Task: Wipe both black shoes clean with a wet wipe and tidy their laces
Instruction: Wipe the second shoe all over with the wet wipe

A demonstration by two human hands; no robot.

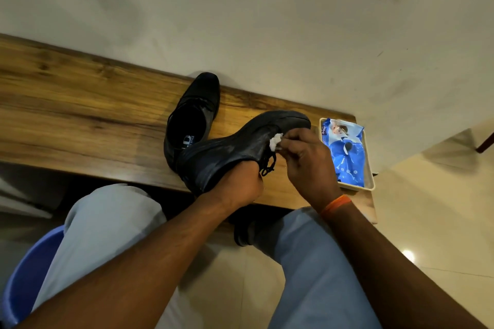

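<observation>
My left hand is pushed inside a black lace-up shoe and holds it tilted above the wooden table, toe pointing to the far right. My right hand pinches a crumpled white wet wipe against the shoe's upper near the laces, which hang loose. The second black shoe lies on the table just behind, opening towards me, toe at the wall.
A shallow white tray at the table's right end holds a blue wet-wipe pack. The wall runs right behind the table. My knees in light trousers are under the near edge, with a blue plastic stool at lower left.
</observation>
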